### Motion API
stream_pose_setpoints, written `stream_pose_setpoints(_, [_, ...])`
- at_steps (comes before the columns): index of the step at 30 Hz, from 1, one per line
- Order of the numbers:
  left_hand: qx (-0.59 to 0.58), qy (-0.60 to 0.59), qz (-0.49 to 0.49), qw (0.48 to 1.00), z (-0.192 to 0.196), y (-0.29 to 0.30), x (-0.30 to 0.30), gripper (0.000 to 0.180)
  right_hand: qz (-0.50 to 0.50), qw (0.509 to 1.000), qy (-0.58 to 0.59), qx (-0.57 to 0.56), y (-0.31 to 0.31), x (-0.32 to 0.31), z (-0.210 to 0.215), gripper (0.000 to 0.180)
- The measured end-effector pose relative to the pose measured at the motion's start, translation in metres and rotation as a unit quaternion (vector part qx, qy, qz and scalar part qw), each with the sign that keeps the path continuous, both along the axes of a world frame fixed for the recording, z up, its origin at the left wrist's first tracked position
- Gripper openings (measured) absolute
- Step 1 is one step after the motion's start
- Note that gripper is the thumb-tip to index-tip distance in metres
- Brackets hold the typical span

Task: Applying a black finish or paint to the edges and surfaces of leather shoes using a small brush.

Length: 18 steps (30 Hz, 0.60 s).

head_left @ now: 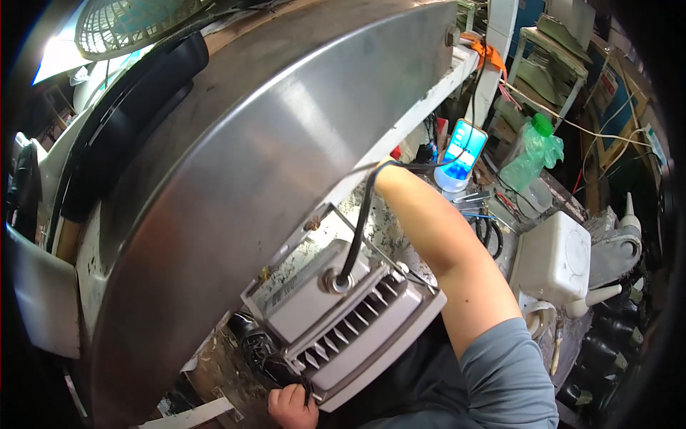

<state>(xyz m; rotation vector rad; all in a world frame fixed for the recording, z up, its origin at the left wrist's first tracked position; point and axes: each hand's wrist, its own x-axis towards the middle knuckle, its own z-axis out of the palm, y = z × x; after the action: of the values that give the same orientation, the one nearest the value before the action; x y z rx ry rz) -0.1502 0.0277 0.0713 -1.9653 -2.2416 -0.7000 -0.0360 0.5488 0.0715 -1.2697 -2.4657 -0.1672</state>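
A grey LED floodlight [379,322] with cooling fins, a metal bracket and a black cable [362,229] lies tilted in front of me. My left hand [291,406] is closed at its lower left corner, the fingers curled against the edge. From the lower right my right forearm [429,225] reaches up past the floodlight. Behind the large curved steel panel [286,143] my right hand is hidden, so its fingers do not show. The cable rises from a gland on the floodlight's back and passes across my right wrist.
The steel panel fills the upper left. A lit phone [461,154] stands beyond my forearm. To the right are a green-capped plastic bottle [532,154], a white plastic container [554,257] and loose tools. Thin wires cross the upper right; a fan [128,25] is at upper left.
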Motion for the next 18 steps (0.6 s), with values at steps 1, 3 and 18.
stream_pose_setpoints(1, [-0.009,0.002,0.001,1.000,0.000,-0.004,-0.002,0.021,-0.001,1.000,0.008,0.019,-0.010,0.005,-0.004,0.016])
stream_pose_setpoints(3, [0.022,0.003,0.009,1.000,-0.002,-0.008,-0.006,0.014,-0.003,0.998,0.022,0.057,-0.035,0.015,-0.015,0.015])
stream_pose_setpoints(18, [0.037,0.003,0.043,0.998,-0.007,-0.020,-0.038,0.034,0.313,0.915,0.176,-0.183,-0.401,0.052,0.003,0.043])
